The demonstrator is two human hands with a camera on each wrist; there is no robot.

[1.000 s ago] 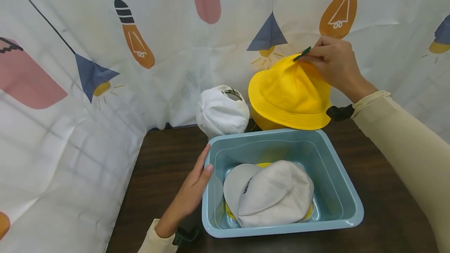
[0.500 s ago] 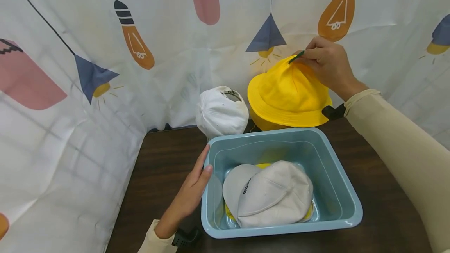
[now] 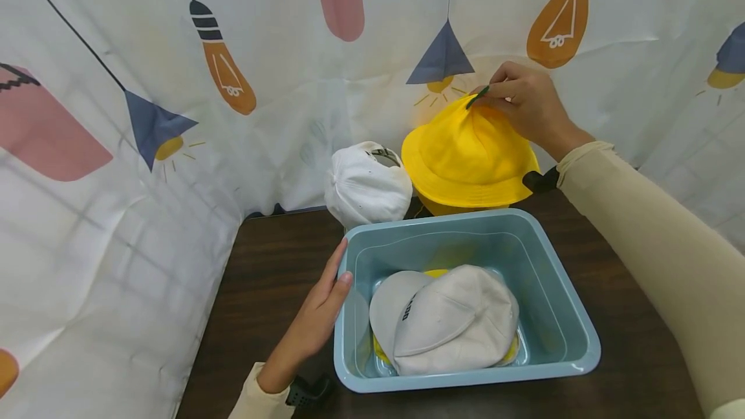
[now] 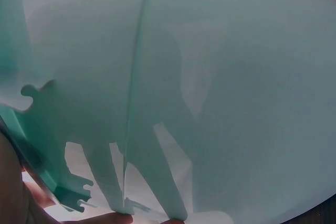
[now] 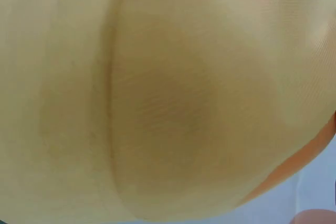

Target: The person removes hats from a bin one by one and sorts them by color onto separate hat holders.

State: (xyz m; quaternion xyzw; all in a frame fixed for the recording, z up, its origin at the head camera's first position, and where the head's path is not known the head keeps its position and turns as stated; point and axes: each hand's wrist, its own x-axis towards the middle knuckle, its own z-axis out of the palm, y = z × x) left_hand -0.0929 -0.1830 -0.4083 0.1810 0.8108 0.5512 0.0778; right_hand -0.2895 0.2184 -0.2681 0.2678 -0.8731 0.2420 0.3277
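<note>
Yellow bucket hat (image 3: 465, 157) at 12 o'clock behind blue tub (image 3: 567, 315), crown pinched by right hand (image 3: 520, 105). Left hand (image 3: 317, 315) flat, fingers straight vs tub's 9 o'clock wall. White cap (image 3: 448, 322) inside tub; 2nd white cap (image 3: 367, 186) at 11 on surface (image 3: 262, 264).

My head camera looks forward and down over the dark table (image 3: 262, 264). My left wrist camera sits pressed against the blue tub's (image 4: 210, 77) wall; my right wrist camera fills with yellow hat (image 5: 168, 98) fabric.
</note>
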